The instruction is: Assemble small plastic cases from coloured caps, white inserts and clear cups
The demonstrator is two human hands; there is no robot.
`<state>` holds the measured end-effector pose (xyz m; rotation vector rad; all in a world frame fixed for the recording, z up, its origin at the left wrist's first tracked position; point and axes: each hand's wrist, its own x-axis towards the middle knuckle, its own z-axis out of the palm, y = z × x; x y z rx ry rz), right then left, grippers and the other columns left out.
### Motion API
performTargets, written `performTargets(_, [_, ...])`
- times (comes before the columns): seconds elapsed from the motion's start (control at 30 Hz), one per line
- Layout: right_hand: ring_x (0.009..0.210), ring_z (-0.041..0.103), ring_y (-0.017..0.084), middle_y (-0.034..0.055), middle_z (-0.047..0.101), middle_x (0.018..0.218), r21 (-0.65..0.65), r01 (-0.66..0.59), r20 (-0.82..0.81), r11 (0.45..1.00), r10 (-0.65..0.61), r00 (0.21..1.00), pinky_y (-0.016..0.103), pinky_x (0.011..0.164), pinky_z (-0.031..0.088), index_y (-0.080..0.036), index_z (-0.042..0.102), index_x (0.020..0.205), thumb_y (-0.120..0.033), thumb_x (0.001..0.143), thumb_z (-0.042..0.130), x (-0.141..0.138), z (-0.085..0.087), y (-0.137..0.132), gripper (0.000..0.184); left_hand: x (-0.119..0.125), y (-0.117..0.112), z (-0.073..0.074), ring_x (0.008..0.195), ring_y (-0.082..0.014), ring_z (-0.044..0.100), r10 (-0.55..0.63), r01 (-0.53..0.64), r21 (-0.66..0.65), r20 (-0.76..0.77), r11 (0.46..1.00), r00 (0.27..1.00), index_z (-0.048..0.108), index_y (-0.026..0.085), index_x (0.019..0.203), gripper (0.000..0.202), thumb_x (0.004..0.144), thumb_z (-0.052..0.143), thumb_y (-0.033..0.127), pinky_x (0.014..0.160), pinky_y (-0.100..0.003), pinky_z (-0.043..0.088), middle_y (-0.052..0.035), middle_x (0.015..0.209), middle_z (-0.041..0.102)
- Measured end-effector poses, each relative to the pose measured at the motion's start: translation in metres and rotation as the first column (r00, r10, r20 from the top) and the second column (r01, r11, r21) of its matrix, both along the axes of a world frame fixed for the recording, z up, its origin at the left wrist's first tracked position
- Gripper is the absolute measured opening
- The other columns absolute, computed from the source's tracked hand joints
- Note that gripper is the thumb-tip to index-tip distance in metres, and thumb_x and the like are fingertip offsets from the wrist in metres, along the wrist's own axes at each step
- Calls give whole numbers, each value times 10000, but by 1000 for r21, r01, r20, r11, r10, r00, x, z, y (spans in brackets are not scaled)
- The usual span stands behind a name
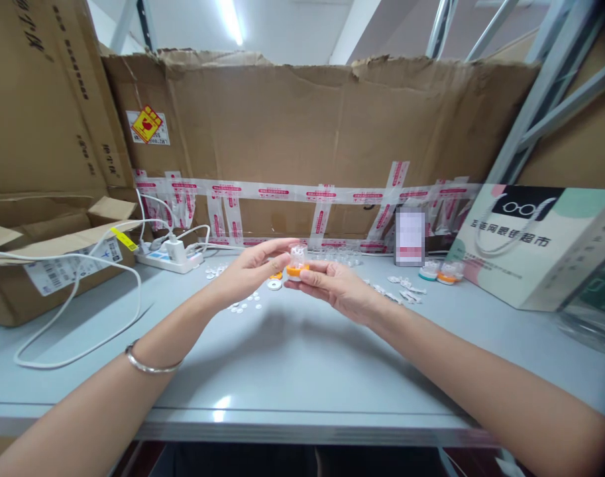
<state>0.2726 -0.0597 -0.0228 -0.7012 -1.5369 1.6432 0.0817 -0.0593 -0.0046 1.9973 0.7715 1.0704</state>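
Above the middle of the table, my right hand point(332, 285) grips a small clear-topped container point(297, 269) by its orange ring and white base, thumb in front and fingers beneath. The container is upright, with white parts showing through its clear top. My left hand point(257, 265) is at the left of that top, thumb and fingers closed around it; the far fingertips are partly hidden. Just behind and left of the container, a white round piece point(274, 285) lies beside an orange ring point(278, 275) on the table. Small white discs point(239, 307) are scattered below my left hand.
White stick-like parts point(406, 291) lie right of my right hand, clear caps point(342, 255) behind it. Two similar containers point(446, 272) stand by a paper bag point(525, 252). A screen point(410, 237) leans at the back. A power strip point(170, 260), cable and open carton point(44, 265) occupy the left.
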Motion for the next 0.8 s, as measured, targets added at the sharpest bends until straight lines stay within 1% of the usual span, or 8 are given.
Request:
performTargets(0.1, [943, 633, 144, 48, 675, 1024, 31, 142, 11, 989, -142, 990, 292, 980, 428, -173, 678, 924, -307, 681, 709, 12, 2, 19, 279, -1, 2, -1, 1137, -190, 490, 137, -138, 33, 33, 990, 990, 527, 212, 1178, 367, 872, 455, 402, 906, -288, 420, -67, 1257, 527])
performTargets(0.17, [912, 635, 142, 57, 686, 976, 72, 314, 10, 947, -315, 949, 290, 951, 448, -157, 682, 873, -297, 646, 730, 26, 5, 37, 271, -2, 2, 0, 1106, -190, 504, 198, -198, 53, 10, 979, 980, 558, 220, 1136, 352, 874, 439, 424, 907, -299, 408, -58, 1210, 559])
performTargets(0.27, [906, 627, 134, 58, 693, 931, 176, 584, -47, 793, -586, 809, 261, 910, 469, -148, 670, 797, -271, 617, 733, 54, 14, 62, 226, -3, 1, 2, 1068, -195, 517, 214, -210, 70, -47, 975, 976, 591, 234, 1076, 339, 873, 423, 447, 885, -312, 408, -46, 1148, 588])
performTargets(0.43, [855, 621, 141, 50, 669, 926, 251, 787, -28, 564, -808, 588, 274, 817, 491, -164, 629, 835, -271, 613, 714, 122, 21, 67, 261, -2, -1, 3, 1025, -194, 536, 216, -201, 131, -113, 971, 970, 618, 232, 987, 319, 859, 436, 460, 825, -293, 426, -42, 1138, 583])
performTargets(0.53, [813, 612, 185, 85, 646, 905, 333, 875, 106, 352, -936, 336, 329, 756, 477, -163, 593, 861, -335, 596, 717, 173, 6, 50, 339, -3, 1, 5, 981, -189, 552, 298, -252, 248, -172, 935, 939, 624, 217, 949, 301, 859, 438, 436, 794, -282, 426, -48, 1080, 609])
performTargets(0.57, [788, 610, 201, 95, 640, 877, 355, 883, 180, 309, -949, 260, 349, 735, 469, -164, 579, 844, -344, 582, 722, 190, -2, 43, 349, -4, 3, 5, 963, -190, 557, 341, -274, 302, -199, 913, 919, 625, 209, 932, 296, 859, 436, 425, 781, -280, 426, -52, 1056, 618])
performTargets(0.7, [766, 599, 211, 92, 624, 810, 469, 845, 378, 257, -923, 71, 332, 717, 428, -187, 533, 728, -302, 537, 738, 239, -29, 28, 302, -27, 22, 7, 906, -202, 574, 559, -343, 523, -337, 781, 758, 629, 165, 913, 315, 850, 403, 376, 749, -278, 431, -78, 997, 632])
performTargets(0.8, [768, 586, 242, 82, 611, 759, 519, 816, 441, 255, -898, 0, 361, 729, 406, -197, 528, 680, -291, 501, 749, 256, -40, 30, 299, -61, 41, 9, 937, -220, 581, 634, -386, 504, -582, 772, 508, 621, 165, 988, 312, 806, 424, 325, 787, -275, 426, -77, 1029, 639])
